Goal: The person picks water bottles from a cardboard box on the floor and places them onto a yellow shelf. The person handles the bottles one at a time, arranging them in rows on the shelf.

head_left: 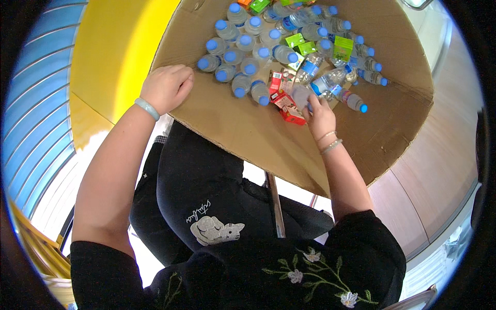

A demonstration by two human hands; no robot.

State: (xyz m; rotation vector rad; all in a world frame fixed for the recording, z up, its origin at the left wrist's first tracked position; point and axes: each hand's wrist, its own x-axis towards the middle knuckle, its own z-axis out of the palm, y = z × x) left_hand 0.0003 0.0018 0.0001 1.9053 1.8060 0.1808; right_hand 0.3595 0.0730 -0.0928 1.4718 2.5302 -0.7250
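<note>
My left hand point(168, 89) is closed over the near left rim of a large brown cardboard box point(237, 126). Inside the box, my right hand point(321, 120) has its fingers curled at a clear plastic bottle point(301, 96), whose blue cap shows by the fingertips; the fingers partly hide it. Beside that bottle lie several red drink cartons point(291, 114). Just beyond my right hand, a clear bottle with a blue label point(329, 82) lies on its side. Another bottle with a blue cap point(354, 100) lies to its right.
Several blue-capped bottles point(232, 56) stand grouped at the box's left. More bottles point(371, 64) lean or lie at the right, with green cartons point(342, 48) among them. A yellow panel point(116, 57) rises left of the box. A metal bar point(275, 206) stands below the near rim.
</note>
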